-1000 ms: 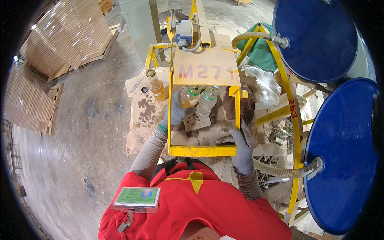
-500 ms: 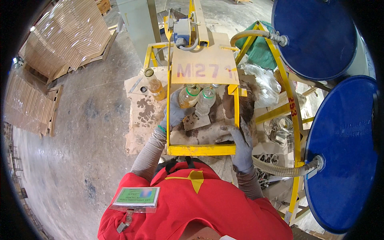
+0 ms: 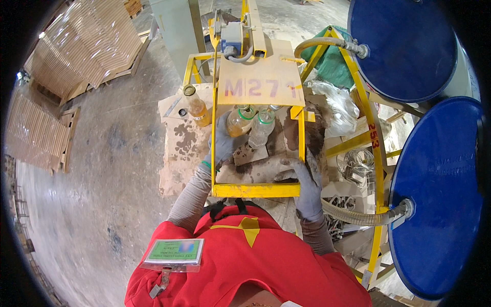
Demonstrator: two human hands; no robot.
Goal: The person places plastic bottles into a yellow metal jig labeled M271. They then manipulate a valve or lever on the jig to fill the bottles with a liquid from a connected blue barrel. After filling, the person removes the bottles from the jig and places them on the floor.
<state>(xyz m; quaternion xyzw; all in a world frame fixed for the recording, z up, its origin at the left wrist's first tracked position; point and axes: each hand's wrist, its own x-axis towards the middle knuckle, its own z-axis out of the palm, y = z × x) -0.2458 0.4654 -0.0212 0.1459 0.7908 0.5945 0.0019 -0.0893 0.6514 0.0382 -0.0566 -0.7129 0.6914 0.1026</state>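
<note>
My left hand [image 3: 223, 142], in a grey glove, is closed around the left side of a clear glass bottle [image 3: 238, 124] with amber liquid low inside and a green neck ring. Some of its fingers are hidden by the bottle. Touching that bottle on the right is another clear bottle [image 3: 261, 129] with a green ring; a panel covers both tops. My right hand [image 3: 306, 187], gloved too, rests beside the lower right corner of a yellow metal frame [image 3: 255, 191], fingers apart and holding nothing. A third bottle [image 3: 198, 108] with amber liquid stands left of the frame.
The marked panel [image 3: 261, 77] and a grey electrical box [image 3: 231, 37] sit above the bottles. Stained cardboard [image 3: 179, 169] lies beneath. Two blue drums [image 3: 404, 48] with hoses [image 3: 353, 217] flank the right side. Wrapped corrugated stacks [image 3: 84, 43] stand far left on the concrete floor.
The view has shifted slightly. My left hand has moved a little back from the bottle's base, and my right fingers have curled slightly. The bottles keep their places.
</note>
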